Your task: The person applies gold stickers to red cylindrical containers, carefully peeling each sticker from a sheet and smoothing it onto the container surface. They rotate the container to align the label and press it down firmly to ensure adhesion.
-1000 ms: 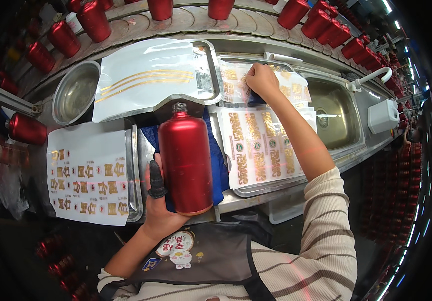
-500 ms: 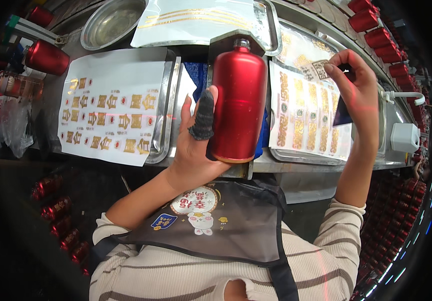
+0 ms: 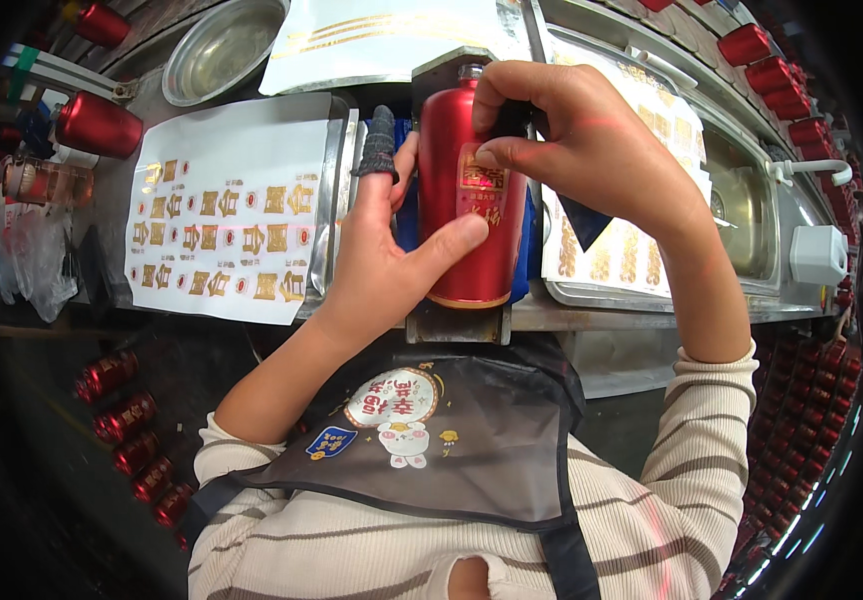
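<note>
A glossy red bottle point(image 3: 466, 280) lies neck away from me on a metal stand point(image 3: 457, 328). My left hand point(image 3: 376, 240) grips its left side, thumb pressed on the lower front; a black knitted cover point(image 3: 379, 140) sits on one finger. Over the bottle's upper part arches my right hand point(image 3: 591, 140), its thumb and fingertips at the edge of a gold decal point(image 3: 483, 178) on the red surface. From under that hand pokes the corner of a dark blue flat piece point(image 3: 586, 225). The rest of this piece is hidden.
Gold decal sheets lie on trays at left point(image 3: 216, 150) and right point(image 3: 601, 262), and a striped one point(image 3: 301, 75) at the back. A metal bowl point(image 3: 186, 80), another red bottle point(image 3: 99, 125), a sink point(image 3: 751, 290) and a white jug point(image 3: 817, 255) surround them.
My right hand has come from the right-hand sheet to the bottle, bringing the decal onto its front. My left thumb has moved onto the bottle's lower front.
</note>
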A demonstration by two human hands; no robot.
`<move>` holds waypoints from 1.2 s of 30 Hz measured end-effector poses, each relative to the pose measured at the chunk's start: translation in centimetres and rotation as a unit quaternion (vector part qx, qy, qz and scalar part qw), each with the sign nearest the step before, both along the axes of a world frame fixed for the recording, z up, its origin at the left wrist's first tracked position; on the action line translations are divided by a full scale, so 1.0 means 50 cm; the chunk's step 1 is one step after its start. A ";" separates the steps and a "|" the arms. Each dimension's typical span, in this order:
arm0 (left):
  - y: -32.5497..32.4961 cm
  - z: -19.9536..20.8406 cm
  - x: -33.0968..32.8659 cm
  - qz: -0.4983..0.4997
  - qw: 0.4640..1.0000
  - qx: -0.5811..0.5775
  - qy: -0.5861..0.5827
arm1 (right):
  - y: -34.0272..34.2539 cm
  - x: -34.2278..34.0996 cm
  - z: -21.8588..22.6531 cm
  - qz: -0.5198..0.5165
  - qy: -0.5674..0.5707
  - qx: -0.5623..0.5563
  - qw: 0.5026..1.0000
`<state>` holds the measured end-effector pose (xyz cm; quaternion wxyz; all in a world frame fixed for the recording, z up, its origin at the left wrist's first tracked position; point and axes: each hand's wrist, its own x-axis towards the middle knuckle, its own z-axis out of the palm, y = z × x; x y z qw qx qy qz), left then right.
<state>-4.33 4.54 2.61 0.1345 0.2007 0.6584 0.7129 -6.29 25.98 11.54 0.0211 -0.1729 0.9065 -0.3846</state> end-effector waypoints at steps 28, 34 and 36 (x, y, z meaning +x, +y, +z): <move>0.025 -0.006 0.002 0.014 0.988 0.099 -0.116 | -0.056 0.139 -0.121 -0.288 -0.080 -0.296 0.907; 0.024 -0.004 -0.001 0.007 0.989 0.091 -0.114 | -0.060 0.131 -0.118 -0.302 -0.089 -0.274 0.909; 0.027 -0.002 -0.002 0.013 0.989 0.103 -0.102 | -0.061 0.129 -0.121 -0.296 -0.079 -0.276 0.911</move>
